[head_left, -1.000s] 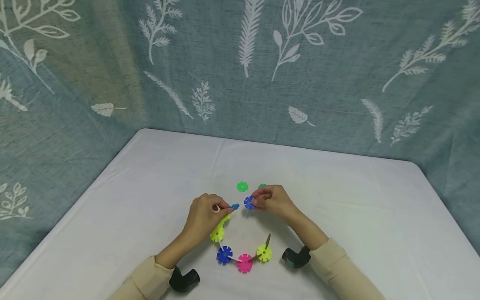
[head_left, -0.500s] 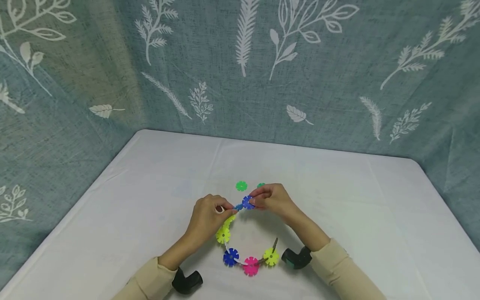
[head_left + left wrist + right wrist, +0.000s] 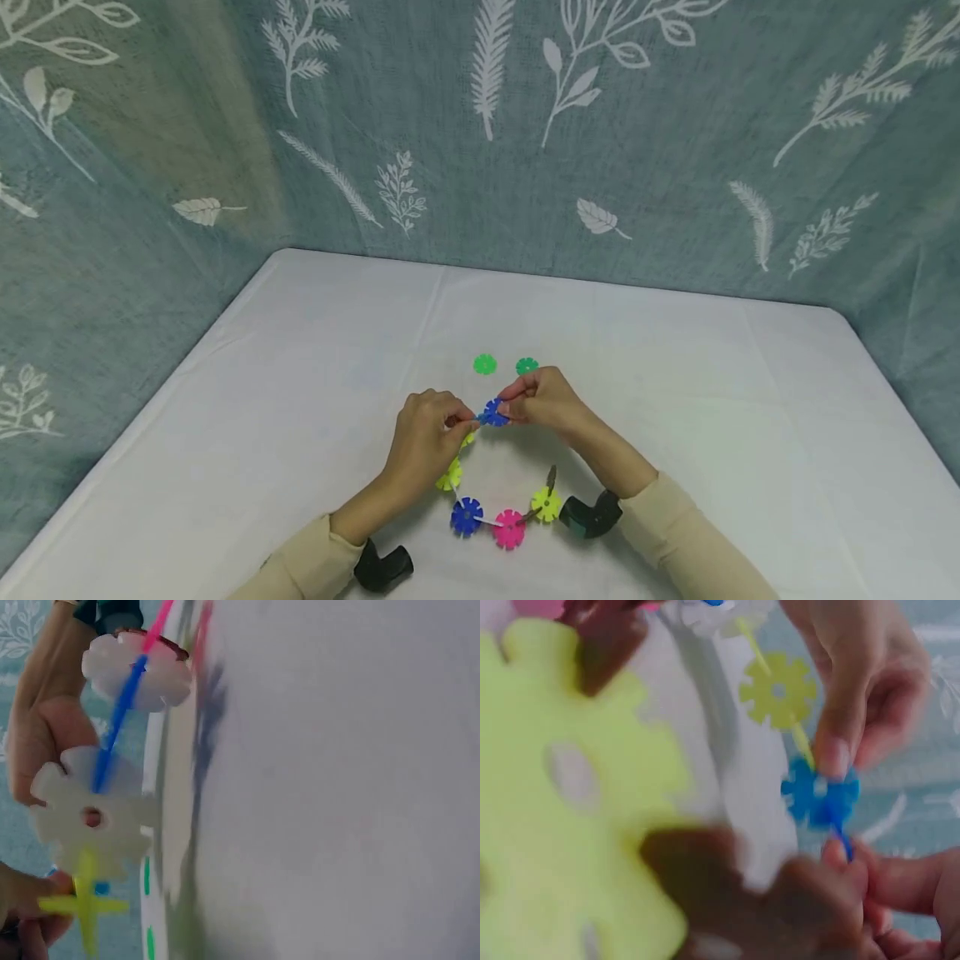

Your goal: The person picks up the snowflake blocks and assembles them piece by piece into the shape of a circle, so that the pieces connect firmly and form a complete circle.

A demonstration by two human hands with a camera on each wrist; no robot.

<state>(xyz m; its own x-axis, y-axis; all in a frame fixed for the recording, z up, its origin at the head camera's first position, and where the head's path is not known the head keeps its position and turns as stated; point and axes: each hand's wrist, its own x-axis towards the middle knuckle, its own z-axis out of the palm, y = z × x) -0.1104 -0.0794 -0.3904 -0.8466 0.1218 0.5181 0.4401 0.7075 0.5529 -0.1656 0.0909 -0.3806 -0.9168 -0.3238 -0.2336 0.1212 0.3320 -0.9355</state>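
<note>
My left hand [image 3: 429, 440] pinches a light blue notched plastic disc [image 3: 804, 793] at the end of a chain of interlocked discs. My right hand [image 3: 546, 402] holds a dark blue disc [image 3: 495, 412] between thumb and fingers, its edge meeting the light blue one. Below curves the chain, through yellow discs [image 3: 450, 477], a blue disc [image 3: 467, 517], a pink disc [image 3: 509, 530] and another yellow disc [image 3: 547, 504], with white and brown discs standing edge-on between. In the right wrist view, brown discs [image 3: 705, 892] loom blurred and close.
Two loose green discs, one lighter [image 3: 485, 364] and one darker [image 3: 527, 366], lie beyond my hands on the white-covered table [image 3: 675, 400]. Black elbow-shaped pieces sit by the left wrist [image 3: 384, 568] and right wrist [image 3: 591, 515]. A leaf-patterned curtain [image 3: 420, 100] hangs behind.
One second ago the dark blue and light blue discs were apart; now they meet. My left hand has moved right, and the hanging chain has shifted right with it.
</note>
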